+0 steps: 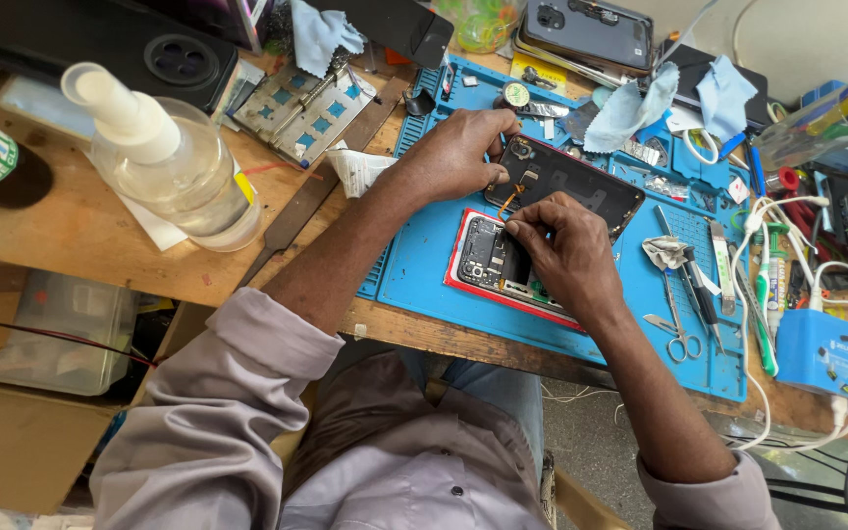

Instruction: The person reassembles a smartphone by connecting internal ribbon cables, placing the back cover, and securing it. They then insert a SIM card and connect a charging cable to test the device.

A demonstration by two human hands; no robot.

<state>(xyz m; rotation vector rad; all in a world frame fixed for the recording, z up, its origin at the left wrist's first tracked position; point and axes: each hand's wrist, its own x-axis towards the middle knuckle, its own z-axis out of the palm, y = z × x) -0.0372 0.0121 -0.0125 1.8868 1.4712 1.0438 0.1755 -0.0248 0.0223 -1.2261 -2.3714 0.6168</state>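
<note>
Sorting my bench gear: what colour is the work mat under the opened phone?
Blue work mat, seen best in the head view.

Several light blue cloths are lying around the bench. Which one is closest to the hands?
The cloth lying at the blue mat's top edge, just right of the left hand. The other cloths lie farther off: one at top centre-left, one farther right.

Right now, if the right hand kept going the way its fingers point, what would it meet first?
The right hand points left across the opened phone body; past its red edge lies bare blue mat, though height above the phone is unclear.
</note>
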